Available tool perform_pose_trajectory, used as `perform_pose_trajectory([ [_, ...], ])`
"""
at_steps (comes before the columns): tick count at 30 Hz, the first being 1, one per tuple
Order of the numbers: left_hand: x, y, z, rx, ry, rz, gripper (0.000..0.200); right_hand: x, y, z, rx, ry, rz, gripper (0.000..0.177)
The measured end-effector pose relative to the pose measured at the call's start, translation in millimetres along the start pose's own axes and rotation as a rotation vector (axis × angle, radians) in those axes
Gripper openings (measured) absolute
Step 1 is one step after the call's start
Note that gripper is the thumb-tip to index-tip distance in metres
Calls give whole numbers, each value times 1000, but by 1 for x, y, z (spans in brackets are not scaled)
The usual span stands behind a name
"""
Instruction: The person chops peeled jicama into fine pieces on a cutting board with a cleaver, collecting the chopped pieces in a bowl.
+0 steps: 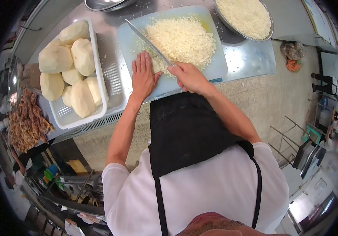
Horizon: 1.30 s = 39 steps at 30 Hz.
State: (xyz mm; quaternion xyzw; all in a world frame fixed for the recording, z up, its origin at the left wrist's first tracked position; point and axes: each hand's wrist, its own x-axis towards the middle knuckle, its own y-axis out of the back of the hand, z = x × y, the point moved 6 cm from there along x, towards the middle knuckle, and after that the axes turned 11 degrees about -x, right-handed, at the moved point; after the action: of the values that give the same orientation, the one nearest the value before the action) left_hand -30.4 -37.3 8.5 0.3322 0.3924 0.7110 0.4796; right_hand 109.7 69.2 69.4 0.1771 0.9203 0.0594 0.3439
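Note:
My right hand [192,77] is wrapped round the handle of a long kitchen knife [149,41]. Its blade points away to the upper left, over the near left edge of a heap of finely chopped white pieces [182,43]. The heap lies on a pale blue cutting board [125,45]. My left hand [144,76] lies flat on the board left of the blade, fingers stretched out and thumb apart. A few pale strips [155,64] show beside its fingers; its palm hides what is beneath.
Left of the board, a white plastic basket [104,88] holds several large peeled pale root vegetables [82,100]. A metal bowl [270,29] of chopped pieces stands at the upper right. Browned food [27,122] is heaped at far left. Another person [332,86] stands at far right.

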Motion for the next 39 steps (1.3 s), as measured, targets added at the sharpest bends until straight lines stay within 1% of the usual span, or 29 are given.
perform_pose_trajectory([
  [1, 3, -5, 2, -2, 5, 0, 90, -9, 0, -4, -18, 11, 25, 43],
  [2, 8, -8, 1, 15, 64, 59, 89, -14, -2, -4, -23, 12, 20, 43],
  [3, 10, -8, 1, 34, 126, 114, 89, -19, -3, -5, 7, 52, 63, 44],
  [4, 13, -12, 3, 36, 134, 110, 89, -22, -4, -6, 40, 89, 106, 46],
  [6, 15, -12, 4, 30, 211, 187, 87, -23, -9, 2, 40, 93, 103, 46],
  [8, 12, -6, 8, 20, 206, 173, 84, -26, -8, 4, 33, 105, 105, 47],
  [10, 14, 1, 6, 13, 194, 163, 81, -34, -6, 3, 13, 65, 90, 47],
  [12, 17, 18, 2, -113, 115, 302, 59, -42, -6, -3, 11, 68, 81, 48],
  [13, 22, 19, 1, -114, 116, 300, 59, -44, -7, -4, 8, 69, 71, 48],
  [15, 33, 24, -8, -157, 190, 412, 32, -29, -18, 1, 18, 87, 92, 46],
  [16, 35, 17, -10, -163, 190, 408, 32, -21, -21, 4, 25, 105, 116, 45],
  [17, 37, 14, -8, -92, 174, 444, 26, -12, -19, 7, 23, 101, 122, 45],
  [18, 39, 14, -4, -20, 156, 479, 20, -4, -18, 6, 17, 62, 72, 46],
  [19, 40, 14, -4, -21, 154, 482, 20, 1, -18, 6, 11, 27, 19, 49],
  [20, 39, 14, -5, -19, 143, 487, 20, -1, -17, 6, 11, 28, 16, 49],
  [21, 37, 14, -4, -19, 133, 486, 21, -13, -13, -5, 19, 18, 25, 42],
  [23, 37, 11, -6, -20, 156, 472, 21, -12, -15, -2, 24, -2, 37, 40],
  [25, 36, 10, -6, -20, 174, 469, 21, 7, -22, 5, 7, 90, 52, 40],
  [26, 37, 12, -5, -23, 163, 468, 21, 9, -19, 6, 4, 93, 55, 40],
  [28, 37, 12, -7, -22, 148, 461, 21, 6, -15, -4, 9, 30, -3, 41],
  [31, 36, 10, -7, -28, 142, 485, 22, -16, -24, -13, 97, 14, -9, 40],
  [32, 36, 10, -8, -29, 144, 484, 22, -7, -26, -6, 94, 12, -8, 40],
  [34, 38, 12, -7, -27, 146, 485, 21, 11, -30, -6, 91, 93, 6, 39],
  [35, 38, 14, -6, -39, 124, 506, 21, 12, -27, 1, 91, 96, 5, 39],
  [37, 35, 14, -6, -52, 98, 515, 21, -7, -17, -13, 9, -44, -16, 38],
  [38, 36, 13, -7, -46, 103, 514, 20, -9, -21, -10, 7, -42, -14, 38],
  [39, 36, 12, -8, -42, 111, 513, 20, -11, -30, -5, 71, -8, -1, 38],
])
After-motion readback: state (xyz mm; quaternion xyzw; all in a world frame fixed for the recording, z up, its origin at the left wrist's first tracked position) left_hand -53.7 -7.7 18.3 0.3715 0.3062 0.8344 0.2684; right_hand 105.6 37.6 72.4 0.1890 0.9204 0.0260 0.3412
